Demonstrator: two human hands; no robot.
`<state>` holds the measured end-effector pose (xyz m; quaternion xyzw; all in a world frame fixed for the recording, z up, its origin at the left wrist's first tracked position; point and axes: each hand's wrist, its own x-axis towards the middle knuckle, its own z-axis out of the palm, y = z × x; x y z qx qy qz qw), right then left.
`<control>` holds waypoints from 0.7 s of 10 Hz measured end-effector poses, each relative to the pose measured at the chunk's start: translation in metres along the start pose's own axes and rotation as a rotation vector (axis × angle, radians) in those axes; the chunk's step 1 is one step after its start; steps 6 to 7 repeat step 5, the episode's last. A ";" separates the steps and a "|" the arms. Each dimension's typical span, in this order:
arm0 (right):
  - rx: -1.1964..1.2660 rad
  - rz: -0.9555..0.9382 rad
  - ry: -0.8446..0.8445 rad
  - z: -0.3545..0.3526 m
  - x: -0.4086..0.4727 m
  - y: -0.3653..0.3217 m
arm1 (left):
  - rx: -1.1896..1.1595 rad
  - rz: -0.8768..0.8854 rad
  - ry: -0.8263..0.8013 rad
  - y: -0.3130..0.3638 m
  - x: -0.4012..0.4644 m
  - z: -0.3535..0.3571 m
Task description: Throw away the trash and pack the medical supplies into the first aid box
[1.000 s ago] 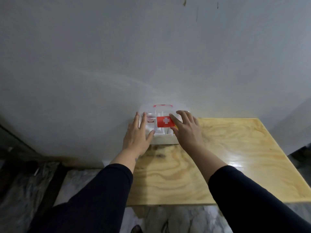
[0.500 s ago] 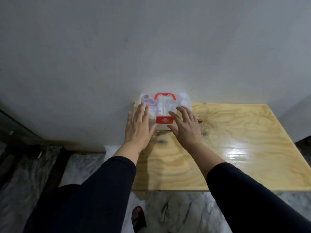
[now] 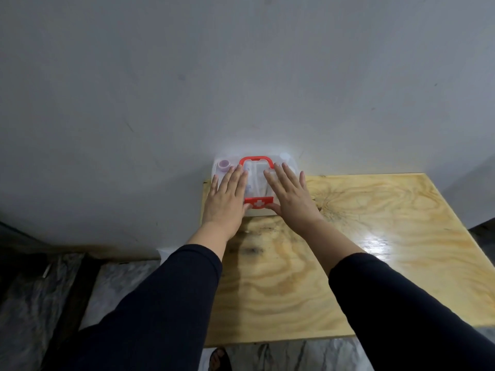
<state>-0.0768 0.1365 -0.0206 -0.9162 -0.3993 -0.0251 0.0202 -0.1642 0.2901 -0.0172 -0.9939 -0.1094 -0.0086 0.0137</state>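
Note:
A clear plastic first aid box (image 3: 255, 183) with a red handle (image 3: 256, 159) and a red latch bearing a white cross (image 3: 258, 202) lies at the back left corner of the wooden table, against the wall. Its lid is down. Through the lid I see a pinkish round roll (image 3: 224, 165) and pale supplies. My left hand (image 3: 227, 202) lies flat on the lid's left half, fingers spread. My right hand (image 3: 290, 198) lies flat on the right half, thumb beside the latch. Neither hand grips anything.
The plywood table (image 3: 334, 258) stretches right and toward me, with a glare patch at its right. A grey wall (image 3: 241, 76) stands directly behind the box. Marble floor (image 3: 32, 303) and a dark strip lie to the left; a sandalled foot (image 3: 219, 358) shows below the table edge.
The lid has come down from tilted to flat on the box. Both hands moved forward from the box's front edge onto the top of the lid.

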 end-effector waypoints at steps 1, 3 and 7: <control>-0.031 0.000 0.040 0.005 0.000 -0.001 | 0.017 -0.001 0.018 0.000 0.000 0.004; -0.064 0.018 -0.038 -0.003 -0.001 -0.002 | 0.016 0.005 -0.028 -0.001 -0.001 -0.001; 0.107 -0.002 -0.115 -0.069 -0.009 -0.001 | -0.135 0.077 0.137 -0.023 -0.023 -0.013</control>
